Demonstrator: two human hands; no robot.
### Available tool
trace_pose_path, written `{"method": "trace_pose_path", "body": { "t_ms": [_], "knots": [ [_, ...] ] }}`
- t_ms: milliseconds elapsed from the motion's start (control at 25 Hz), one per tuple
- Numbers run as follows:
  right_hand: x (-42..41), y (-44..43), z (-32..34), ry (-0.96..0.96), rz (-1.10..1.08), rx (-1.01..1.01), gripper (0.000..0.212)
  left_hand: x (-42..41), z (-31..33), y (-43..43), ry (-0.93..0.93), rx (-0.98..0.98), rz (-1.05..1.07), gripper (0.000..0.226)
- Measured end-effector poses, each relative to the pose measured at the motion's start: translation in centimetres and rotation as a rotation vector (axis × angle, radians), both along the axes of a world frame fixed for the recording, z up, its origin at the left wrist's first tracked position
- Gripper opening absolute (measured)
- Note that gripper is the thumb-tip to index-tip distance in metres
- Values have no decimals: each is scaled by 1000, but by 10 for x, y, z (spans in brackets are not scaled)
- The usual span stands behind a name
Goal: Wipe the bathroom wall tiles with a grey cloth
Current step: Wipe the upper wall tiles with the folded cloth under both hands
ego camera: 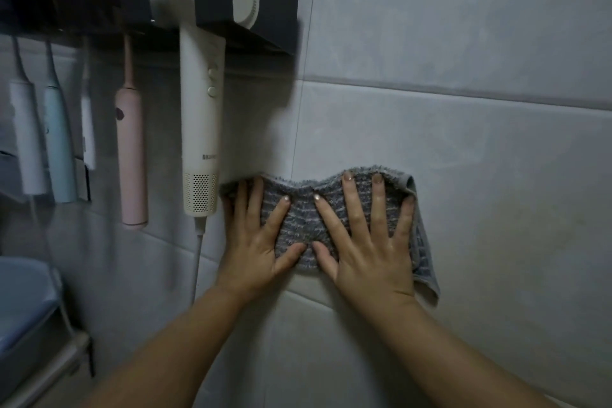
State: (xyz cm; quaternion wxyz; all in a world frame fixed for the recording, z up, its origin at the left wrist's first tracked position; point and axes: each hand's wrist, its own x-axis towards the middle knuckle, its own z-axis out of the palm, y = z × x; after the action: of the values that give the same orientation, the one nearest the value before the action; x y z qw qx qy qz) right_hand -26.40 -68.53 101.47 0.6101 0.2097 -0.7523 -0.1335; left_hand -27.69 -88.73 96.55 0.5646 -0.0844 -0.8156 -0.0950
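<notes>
A grey striped cloth (303, 219) lies flat against the pale grey wall tiles (463, 149), just right of a hanging hair dryer. My left hand (256, 242) presses on the cloth's left half with fingers spread. My right hand (371, 238) presses on its right half, fingers spread too. The two thumbs nearly meet at the cloth's lower middle. The cloth's right edge folds over and hangs loose past my right little finger.
A white hair dryer (202, 103) hangs from a black wall shelf (258, 33), its cord trailing down beside my left hand. Several electric toothbrushes (130, 156) hang to the left. A blue-grey container (23, 308) sits at the lower left. Bare tiles spread to the right.
</notes>
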Motion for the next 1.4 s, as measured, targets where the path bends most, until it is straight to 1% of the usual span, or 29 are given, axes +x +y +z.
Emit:
{"method": "trace_pose_path", "body": {
  "t_ms": [160, 240, 320, 440, 520, 640, 720, 800, 920, 1000, 1080, 1200, 1320, 1400],
  "knots": [
    [2, 14, -45, -20, -26, 32, 71, 1, -54, 22, 41, 14, 20, 72],
    [6, 29, -65, -35, -19, 36, 69, 3, -66, 34, 45, 9, 19, 73],
    [8, 47, -66, -25, -9, 42, 70, 6, -64, 47, 48, -9, 19, 75],
    [12, 69, -30, 25, 2, -16, 69, 7, -26, 68, 68, -54, 2, 72],
    [14, 85, 13, 64, -6, -79, 68, 7, 23, 85, 95, -81, -3, 71],
    [17, 119, 79, 80, -75, -140, 66, 9, 105, 118, 150, -116, 6, 72],
    [22, 146, 107, 71, -112, -176, 65, 12, 139, 144, 166, -132, 12, 72],
    [28, 170, 104, 62, -129, -220, 66, 15, 141, 167, 177, -162, 2, 71],
    [36, 192, 54, 41, -143, -236, 67, 21, 99, 190, 190, -234, -10, 70],
    [40, 202, 22, -14, -158, -215, 68, 25, 70, 200, 164, -244, -17, 70],
    [41, 204, 10, -37, -143, -202, 69, 27, 57, 204, 152, -229, -9, 71],
    [44, 214, 33, -37, -129, -238, 70, 27, 74, 214, 160, -245, -15, 71],
    [48, 241, 83, -22, -144, -354, 65, 29, 129, 245, 186, -222, -18, 70],
    [52, 269, 109, -23, -161, -395, 61, 33, 158, 276, 196, -217, -16, 70]
  ]
}}
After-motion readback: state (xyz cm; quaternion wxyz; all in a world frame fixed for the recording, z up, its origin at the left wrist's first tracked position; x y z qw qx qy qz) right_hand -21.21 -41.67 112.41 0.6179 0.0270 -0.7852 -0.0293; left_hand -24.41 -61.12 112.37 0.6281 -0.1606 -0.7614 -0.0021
